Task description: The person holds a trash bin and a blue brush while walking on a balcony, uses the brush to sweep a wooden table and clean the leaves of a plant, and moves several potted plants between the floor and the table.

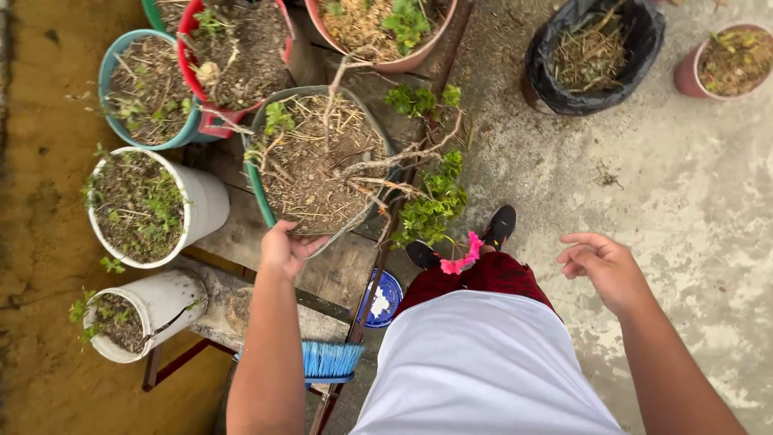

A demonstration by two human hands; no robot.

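Observation:
My left hand [286,248] grips the near rim of a green bucket pot [259,189] that stands on a wooden bench. The pot holds dry soil, straw and a woody plant [431,201] whose branches lean right, with green leaves and a pink flower [461,256]. My right hand [605,266] hangs free over the concrete floor, fingers loosely curled, holding nothing. My white shirt, red shorts and black shoes show below.
More pots crowd the bench: two white ones [205,201] at the left, a teal one [109,68], a red one [193,76], a pink one [419,56]. A black bag pot [644,48] and a maroon pot [691,72] stand on the concrete. A blue brush [330,360] lies near the bench.

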